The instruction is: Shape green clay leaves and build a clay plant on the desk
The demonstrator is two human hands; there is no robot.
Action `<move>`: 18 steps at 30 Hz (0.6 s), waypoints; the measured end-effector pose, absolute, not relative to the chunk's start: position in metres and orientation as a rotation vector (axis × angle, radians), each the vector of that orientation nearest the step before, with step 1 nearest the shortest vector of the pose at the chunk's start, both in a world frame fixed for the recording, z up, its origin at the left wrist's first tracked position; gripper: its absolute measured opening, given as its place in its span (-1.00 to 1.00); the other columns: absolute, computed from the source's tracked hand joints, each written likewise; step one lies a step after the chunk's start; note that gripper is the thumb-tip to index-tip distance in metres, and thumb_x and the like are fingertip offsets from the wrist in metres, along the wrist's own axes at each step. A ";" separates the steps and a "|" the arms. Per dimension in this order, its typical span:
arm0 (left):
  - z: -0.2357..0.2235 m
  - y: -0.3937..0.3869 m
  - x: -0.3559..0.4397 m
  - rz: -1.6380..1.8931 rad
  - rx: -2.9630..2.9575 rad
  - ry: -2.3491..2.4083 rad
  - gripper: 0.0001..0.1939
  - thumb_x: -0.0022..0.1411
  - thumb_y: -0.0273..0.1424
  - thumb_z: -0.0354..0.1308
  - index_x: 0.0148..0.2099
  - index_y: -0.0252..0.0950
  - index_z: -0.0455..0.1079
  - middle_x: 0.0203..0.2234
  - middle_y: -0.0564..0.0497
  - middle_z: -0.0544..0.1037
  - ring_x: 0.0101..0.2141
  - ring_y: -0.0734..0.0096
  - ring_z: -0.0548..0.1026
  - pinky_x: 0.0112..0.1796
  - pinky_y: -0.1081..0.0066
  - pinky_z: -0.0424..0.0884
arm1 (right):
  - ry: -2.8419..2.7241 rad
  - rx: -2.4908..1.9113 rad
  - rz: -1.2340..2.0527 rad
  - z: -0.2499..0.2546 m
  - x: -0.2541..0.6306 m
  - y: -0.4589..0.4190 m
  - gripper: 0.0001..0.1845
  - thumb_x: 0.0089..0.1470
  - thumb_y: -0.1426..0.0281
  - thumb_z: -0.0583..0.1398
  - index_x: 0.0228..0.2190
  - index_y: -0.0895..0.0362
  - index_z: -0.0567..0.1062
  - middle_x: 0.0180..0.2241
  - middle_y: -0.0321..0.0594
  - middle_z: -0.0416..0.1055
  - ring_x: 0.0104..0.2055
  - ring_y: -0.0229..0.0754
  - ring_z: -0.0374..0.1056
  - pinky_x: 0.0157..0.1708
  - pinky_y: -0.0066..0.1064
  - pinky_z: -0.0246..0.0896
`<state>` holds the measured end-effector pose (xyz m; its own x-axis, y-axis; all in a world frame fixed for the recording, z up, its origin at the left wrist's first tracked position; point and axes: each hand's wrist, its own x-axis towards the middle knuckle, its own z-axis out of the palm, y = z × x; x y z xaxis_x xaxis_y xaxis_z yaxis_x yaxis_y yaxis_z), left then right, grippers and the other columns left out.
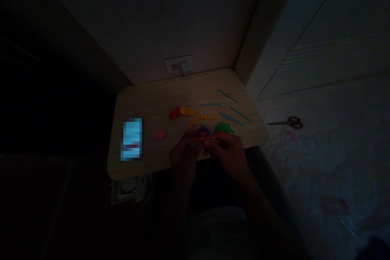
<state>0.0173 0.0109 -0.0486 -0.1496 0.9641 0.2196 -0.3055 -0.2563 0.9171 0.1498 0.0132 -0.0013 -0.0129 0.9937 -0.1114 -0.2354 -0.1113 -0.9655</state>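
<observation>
Near the front edge of the small wooden table, my left hand and my right hand meet, fingers pinched together. Between them runs a thin green strand, partly covered by the fingers; whether it is clay or a tool is too dark to tell. Just beyond the fingers lie a purple clay lump and a green clay piece. Farther back, a yellow-orange beaded clay strip curves beside an orange clay lump and a red one. A pink clay piece sits to the left.
Several thin blue modelling tools lie on the table's right side. A lit phone rests at the left. Behind, a wall socket holds a plug. Scissors lie on a pale surface to the right.
</observation>
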 end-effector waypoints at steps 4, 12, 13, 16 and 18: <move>-0.045 0.009 0.023 1.634 0.918 0.917 -0.79 0.11 -0.18 0.54 -0.33 -0.17 0.67 -0.26 -0.04 0.66 -0.21 0.30 0.63 -0.13 0.29 0.58 | -0.978 -1.116 1.405 -0.007 0.147 0.013 -0.79 -0.02 0.22 0.47 -0.50 0.09 0.66 -0.63 -0.31 0.52 -0.63 -0.29 0.34 -0.64 -0.48 0.25; -0.043 0.011 0.025 1.645 0.778 0.927 -0.74 0.06 -0.17 0.57 -0.35 -0.22 0.65 -0.25 -0.01 0.65 -0.25 0.36 0.61 -0.18 0.38 0.57 | -0.912 -1.089 1.392 -0.010 0.144 0.012 -0.81 0.02 0.22 0.43 -0.35 0.07 0.71 -0.57 -0.33 0.51 -0.60 -0.30 0.34 -0.65 -0.51 0.27; -0.044 0.012 0.024 1.649 0.792 0.952 -0.75 0.08 -0.18 0.55 -0.34 -0.21 0.66 -0.24 -0.01 0.66 -0.21 0.36 0.61 -0.13 0.38 0.56 | -0.894 -1.093 1.380 -0.009 0.144 0.013 -0.80 0.00 0.23 0.44 -0.34 0.07 0.70 -0.56 -0.33 0.51 -0.58 -0.30 0.35 -0.64 -0.51 0.28; -0.048 0.012 0.019 1.627 0.868 1.077 -0.81 0.14 -0.23 0.52 -0.29 -0.21 0.68 -0.27 0.00 0.68 -0.20 0.37 0.62 -0.11 0.43 0.54 | -0.819 -1.106 1.353 -0.010 0.143 0.014 -0.74 -0.11 0.24 0.50 -0.37 0.06 0.63 -0.53 -0.36 0.51 -0.57 -0.31 0.33 -0.64 -0.53 0.28; -0.047 0.011 0.017 1.581 0.921 1.164 -0.85 0.15 -0.28 0.51 -0.26 -0.21 0.68 -0.31 -0.01 0.70 -0.23 0.36 0.64 -0.15 0.44 0.55 | -0.791 -1.120 1.338 -0.012 0.144 0.014 -0.69 -0.16 0.25 0.53 -0.41 0.06 0.57 -0.52 -0.39 0.49 -0.57 -0.33 0.31 -0.64 -0.54 0.27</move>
<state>0.0169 0.0112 -0.0474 -0.2808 0.9589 0.0405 -0.2461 -0.1128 0.9627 0.1436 0.0141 -0.0118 0.1189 0.9802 -0.1582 -0.3340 -0.1106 -0.9361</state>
